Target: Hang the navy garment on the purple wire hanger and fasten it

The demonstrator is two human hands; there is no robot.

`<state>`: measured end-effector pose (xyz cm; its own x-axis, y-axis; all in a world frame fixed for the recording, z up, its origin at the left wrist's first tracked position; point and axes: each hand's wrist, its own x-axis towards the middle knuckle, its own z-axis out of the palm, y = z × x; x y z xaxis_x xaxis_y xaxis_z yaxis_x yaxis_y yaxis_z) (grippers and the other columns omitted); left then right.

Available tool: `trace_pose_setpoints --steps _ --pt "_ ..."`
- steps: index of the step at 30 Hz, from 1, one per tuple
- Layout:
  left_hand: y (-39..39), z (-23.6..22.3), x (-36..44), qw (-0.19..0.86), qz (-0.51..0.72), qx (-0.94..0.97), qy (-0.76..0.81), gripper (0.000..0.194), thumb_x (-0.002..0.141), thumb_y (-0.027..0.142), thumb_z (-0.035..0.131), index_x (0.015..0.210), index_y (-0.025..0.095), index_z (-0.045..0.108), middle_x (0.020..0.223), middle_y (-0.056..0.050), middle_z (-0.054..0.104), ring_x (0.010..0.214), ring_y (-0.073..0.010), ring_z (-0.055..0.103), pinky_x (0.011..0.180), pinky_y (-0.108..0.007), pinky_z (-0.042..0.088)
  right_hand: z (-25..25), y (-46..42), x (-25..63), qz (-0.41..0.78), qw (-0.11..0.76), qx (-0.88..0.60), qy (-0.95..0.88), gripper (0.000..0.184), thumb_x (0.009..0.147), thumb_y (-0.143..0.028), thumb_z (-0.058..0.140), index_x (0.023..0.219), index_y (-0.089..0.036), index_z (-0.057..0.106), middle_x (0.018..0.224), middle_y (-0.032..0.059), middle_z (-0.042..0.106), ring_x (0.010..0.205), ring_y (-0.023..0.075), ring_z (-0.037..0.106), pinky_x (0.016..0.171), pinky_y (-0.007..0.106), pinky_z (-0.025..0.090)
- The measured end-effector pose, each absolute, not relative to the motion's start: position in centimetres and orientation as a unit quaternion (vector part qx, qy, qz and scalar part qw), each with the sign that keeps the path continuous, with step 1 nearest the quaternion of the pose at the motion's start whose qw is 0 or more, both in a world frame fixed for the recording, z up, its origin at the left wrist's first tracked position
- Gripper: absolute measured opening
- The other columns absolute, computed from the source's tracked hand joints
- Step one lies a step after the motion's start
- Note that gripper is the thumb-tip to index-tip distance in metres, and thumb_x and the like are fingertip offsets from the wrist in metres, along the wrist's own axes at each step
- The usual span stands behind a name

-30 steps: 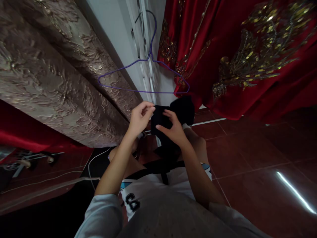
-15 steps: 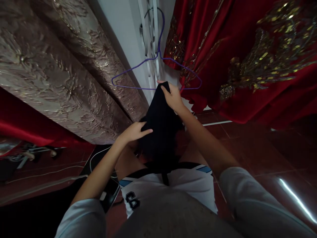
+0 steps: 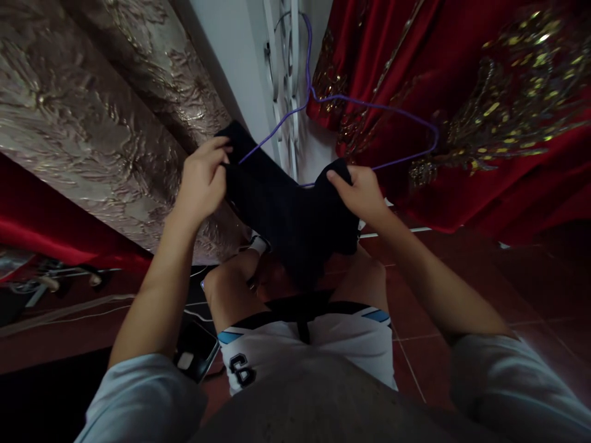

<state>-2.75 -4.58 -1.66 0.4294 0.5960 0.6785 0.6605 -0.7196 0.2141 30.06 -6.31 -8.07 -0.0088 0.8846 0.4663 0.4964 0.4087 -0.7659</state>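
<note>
A black garment [image 3: 286,206] is stretched between both hands in front of a purple wire hanger [image 3: 369,107]. My left hand [image 3: 203,175] is closed on the garment's upper left corner. My right hand [image 3: 360,192] grips its right edge, close to the hanger's lower bar. The hanger hangs tilted from a white door frame [image 3: 284,92], and its left arm runs behind the cloth. The rest of the garment droops toward my knees.
A red dress with gold embroidery [image 3: 484,104] hangs at the right. A shiny beige brocade fabric [image 3: 92,117] fills the left. Below is a dark red tiled floor [image 3: 462,264], with a phone and cables [image 3: 196,357] by my left leg.
Both hands have risen and spread apart, opening the black garment up against the hanger. The hanger has swung and tilted, its right end now farther right.
</note>
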Motion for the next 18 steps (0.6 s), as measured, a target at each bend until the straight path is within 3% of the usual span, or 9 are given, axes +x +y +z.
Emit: trace_pose_setpoints --steps 4,7,9,11,14,16,18 --pt "-4.0 -0.5 0.6 0.018 -0.364 -0.857 -0.364 0.012 0.093 0.018 0.048 0.093 0.019 0.059 0.113 -0.006 0.069 0.11 -0.024 0.066 0.101 -0.044 0.053 -7.5 -8.8 30.5 0.24 0.472 -0.436 -0.727 0.021 0.089 -0.043 0.066 0.096 -0.022 0.068 0.091 0.0035 0.068 0.084 0.0208 0.064 0.075 0.035 0.055" --pt "-2.9 -0.6 0.5 0.018 -0.356 -0.856 -0.375 0.025 0.092 0.018 0.049 0.113 0.02 0.062 0.102 -0.005 0.07 0.102 -0.0229 0.067 0.097 -0.041 0.054 -6.3 -10.2 33.3 0.177 0.511 -0.426 -0.725 0.053 0.08 -0.037 0.077 0.129 -0.027 0.061 0.131 0.0072 0.064 0.115 0.0277 0.064 0.091 0.041 0.057" --pt "-2.3 -0.4 -0.1 0.02 -0.343 -0.863 -0.371 0.026 0.093 0.018 0.048 0.113 0.02 0.064 0.103 -0.005 0.07 0.102 -0.0225 0.066 0.097 -0.04 0.053 -5.2 -10.5 35.9 0.111 0.542 -0.459 -0.695 0.064 0.078 -0.034 0.079 0.137 -0.029 0.056 0.142 0.0088 0.058 0.122 0.0302 0.061 0.097 0.044 0.055" --pt "-1.8 -0.1 -0.6 0.025 -0.327 -0.871 -0.366 0.023 0.094 0.02 0.049 0.109 0.021 0.067 0.107 -0.006 0.069 0.104 -0.0233 0.065 0.097 -0.041 0.053 -4.0 -10.4 38.5 0.055 0.537 -0.512 -0.668 0.057 0.078 -0.032 0.08 0.132 -0.027 0.062 0.134 0.0105 0.063 0.117 0.0301 0.063 0.1 0.047 0.053" --pt "-1.0 0.3 -1.1 0.035 -0.342 -0.86 -0.378 0.02 0.099 0.031 0.05 0.104 0.021 0.067 0.106 -0.007 0.066 0.107 -0.0244 0.062 0.098 -0.046 0.051 -1.9 -9.7 41.5 0.106 0.465 -0.561 -0.677 0.033 0.076 -0.044 0.083 0.097 -0.02 0.074 0.093 0.0085 0.073 0.085 0.0246 0.068 0.086 0.047 0.057" --pt "-0.3 0.2 -1.4 0.025 -0.383 -0.836 -0.392 0.025 0.101 0.041 0.05 0.099 0.022 0.067 0.105 -0.006 0.065 0.108 -0.0228 0.059 0.1 -0.048 0.048 -0.4 -8.9 42.2 0.235 0.441 -0.542 -0.675 0.043 0.068 -0.057 0.086 0.075 -0.017 0.07 0.074 0.0049 0.069 0.068 0.0194 0.065 0.071 0.043 0.058" --pt "0.4 -0.1 -1.4 -0.014 -0.42 -0.814 -0.401 0.031 0.1 0.049 0.052 0.1 0.023 0.067 0.1 -0.004 0.065 0.103 -0.0205 0.06 0.097 -0.046 0.048 0.5 -7.6 41.4 0.338 0.481 -0.509 -0.629 0.05 0.066 -0.062 0.086 0.073 -0.016 0.067 0.075 0.0034 0.068 0.068 0.0175 0.067 0.07 0.039 0.058"
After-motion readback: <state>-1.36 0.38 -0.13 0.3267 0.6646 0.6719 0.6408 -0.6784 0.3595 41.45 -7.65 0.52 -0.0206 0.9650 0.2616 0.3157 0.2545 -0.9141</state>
